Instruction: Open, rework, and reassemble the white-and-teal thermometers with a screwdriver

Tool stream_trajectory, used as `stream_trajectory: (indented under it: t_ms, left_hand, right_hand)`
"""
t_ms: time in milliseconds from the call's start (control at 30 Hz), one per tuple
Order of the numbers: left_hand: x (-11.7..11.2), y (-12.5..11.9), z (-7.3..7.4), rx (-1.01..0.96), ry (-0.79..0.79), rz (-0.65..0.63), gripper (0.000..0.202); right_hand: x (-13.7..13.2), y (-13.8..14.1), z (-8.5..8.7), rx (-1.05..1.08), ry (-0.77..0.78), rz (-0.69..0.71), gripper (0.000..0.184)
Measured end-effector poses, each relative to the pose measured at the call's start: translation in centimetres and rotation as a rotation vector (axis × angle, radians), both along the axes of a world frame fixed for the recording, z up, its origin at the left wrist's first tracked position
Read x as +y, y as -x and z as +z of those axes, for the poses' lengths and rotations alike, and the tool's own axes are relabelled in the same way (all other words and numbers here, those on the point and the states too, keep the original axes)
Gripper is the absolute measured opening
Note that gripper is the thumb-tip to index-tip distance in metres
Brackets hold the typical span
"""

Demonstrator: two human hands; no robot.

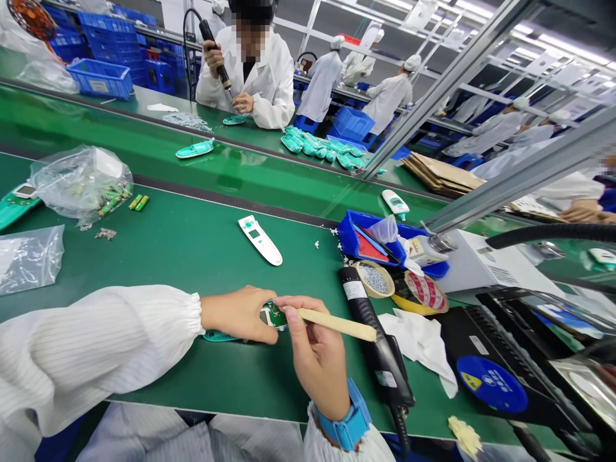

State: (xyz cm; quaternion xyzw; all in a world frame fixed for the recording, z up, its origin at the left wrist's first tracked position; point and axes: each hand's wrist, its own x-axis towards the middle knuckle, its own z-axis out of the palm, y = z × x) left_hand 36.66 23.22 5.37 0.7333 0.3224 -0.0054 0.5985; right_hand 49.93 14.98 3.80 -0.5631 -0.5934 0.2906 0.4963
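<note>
My left hand [243, 316] lies over a teal plastic housing [219, 336] and holds it down on the green table. A green circuit board [276, 314] shows between my two hands, set in that housing. My right hand [317, 350], with a blue strap at the wrist, grips a flat cream-coloured stick [339, 324]. The stick's working end is hidden by my fingers at the board. Beyond my hands lies a white front cover [260, 240] with a small window. To the right rests a black electric screwdriver [375, 340].
A blue bin [359, 234] with tools, a round dish of screws [373, 279] and tape rolls [423, 292] stand at right. A bag of batteries [84, 183] is at left. Past the green conveyor [149, 141], a co-worker [260, 77] holds a screwdriver.
</note>
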Motion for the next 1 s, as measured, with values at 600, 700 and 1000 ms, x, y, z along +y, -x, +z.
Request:
stream_trajectory:
  t_ms: [600, 700, 1000]
  left_hand:
    - [0.1, -0.2, -0.4, 0.057, -0.073, -0.017, 0.025]
    - [-0.1, -0.3, -0.6, 0.087, -0.155, -0.006, 0.024]
    - [-0.5, -0.4, -0.1, 0.138, -0.268, -0.06, 0.024]
  right_hand:
    - [0.4, 0.0, -0.3, -0.156, -0.031, -0.028, 0.011]
    - [0.5, 0.2, -0.5, -0.193, -0.061, -0.054, 0.011]
    - [0.3, 0.0, -1.0, -0.108, -0.028, -0.052, 0.012]
